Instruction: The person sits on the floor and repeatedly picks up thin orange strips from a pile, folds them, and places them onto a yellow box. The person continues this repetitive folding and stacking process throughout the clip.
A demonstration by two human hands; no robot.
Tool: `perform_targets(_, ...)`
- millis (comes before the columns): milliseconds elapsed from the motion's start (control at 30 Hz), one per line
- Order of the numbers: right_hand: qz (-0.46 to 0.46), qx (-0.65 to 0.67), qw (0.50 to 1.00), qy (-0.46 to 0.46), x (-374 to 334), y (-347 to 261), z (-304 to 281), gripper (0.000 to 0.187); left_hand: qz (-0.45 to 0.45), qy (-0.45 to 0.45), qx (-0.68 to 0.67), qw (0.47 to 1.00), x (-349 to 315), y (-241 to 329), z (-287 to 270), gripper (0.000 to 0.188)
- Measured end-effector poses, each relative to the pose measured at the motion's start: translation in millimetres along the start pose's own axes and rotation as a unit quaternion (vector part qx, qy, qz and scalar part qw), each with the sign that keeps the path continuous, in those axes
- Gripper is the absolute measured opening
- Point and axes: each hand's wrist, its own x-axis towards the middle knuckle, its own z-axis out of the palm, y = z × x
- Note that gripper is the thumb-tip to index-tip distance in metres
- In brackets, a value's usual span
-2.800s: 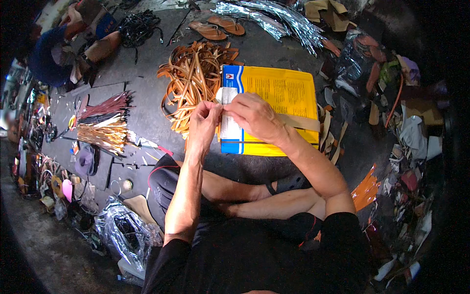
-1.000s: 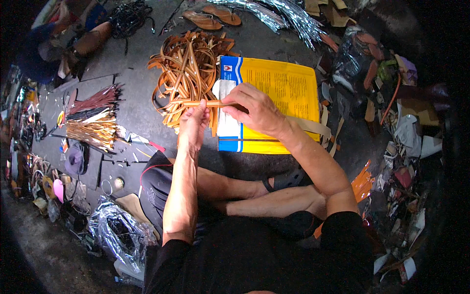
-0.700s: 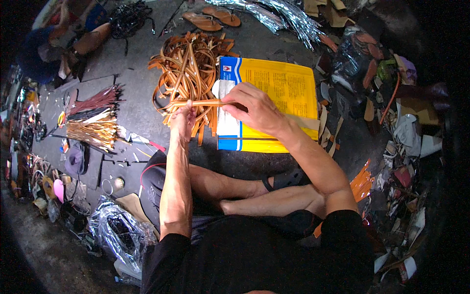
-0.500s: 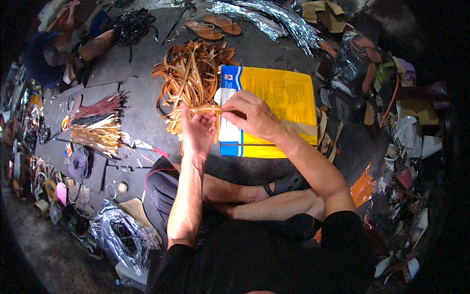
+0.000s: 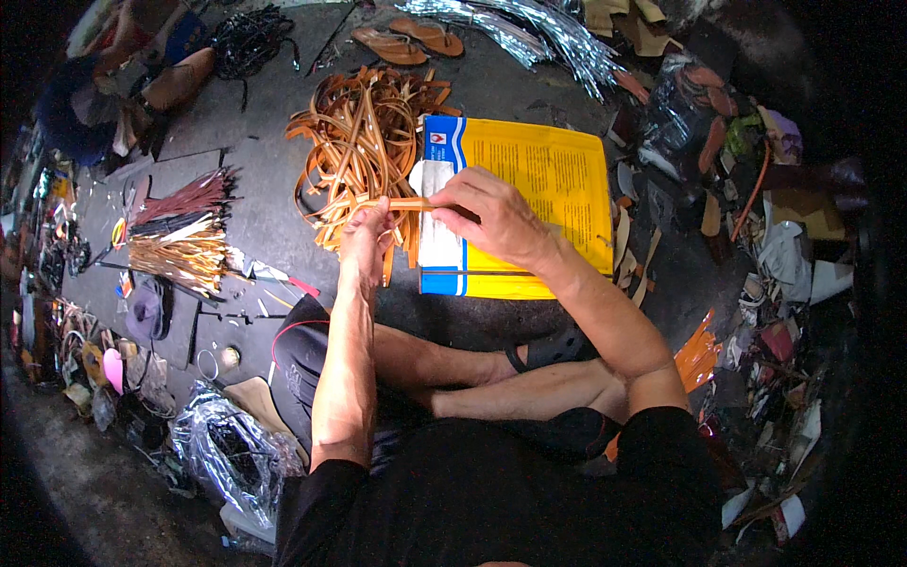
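Between my hands runs a flat tan-orange strap [image 5: 408, 203], stretched level from left to right. My left hand [image 5: 364, 241] is closed on it, thumb on top. At the strap's right end, the fingertips of my right hand [image 5: 487, 213] pinch it. Just beyond my left hand lies a tangled heap of similar orange-brown straps [image 5: 364, 132]. Under my right hand is a flat yellow panel [image 5: 539, 170] with a blue and white left edge. A thin dark strip [image 5: 491, 274] crosses its near part.
Bundles of maroon and tan strips [image 5: 179, 241] lie to the left. Brown sandals [image 5: 406, 42] and silvery strips [image 5: 529, 38] are at the back. Scraps and a clear plastic bag [image 5: 675, 118] crowd the right. My crossed legs [image 5: 520, 387] are close in front. Another person [image 5: 104, 104] sits far left.
My left hand, half a second ago spread with its palm up, has closed around the strap and moved slightly left. My right hand keeps its pinch. The whole view has shifted a little.
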Motion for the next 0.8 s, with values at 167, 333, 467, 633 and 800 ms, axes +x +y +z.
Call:
perform_targets(167,-0.006,-0.003,1.0,0.014,6,-2,5,0.015,-0.034,-0.002,-0.259,0.965,-6,3,10,0.03)
perform_targets(333,-0.018,-0.005,1.0,0.023,5,-1,4,0.016,0.052,-0.026,0.071,0.996,-46,13,47,0.027)
perform_targets(467,0.011,-0.012,1.0,0.007,-2,-1,-1,0.016,0.042,-0.049,0.041,0.997,-36,11,40,0.025)
perform_targets(633,-0.009,-0.013,1.0,0.014,3,-1,2,0.012,0.026,-0.058,0.039,0.997,-24,15,22,0.024)
perform_targets(800,-0.006,-0.006,1.0,0.015,3,-2,1,0.01,0.023,-0.031,0.049,0.998,-14,14,13,0.023)
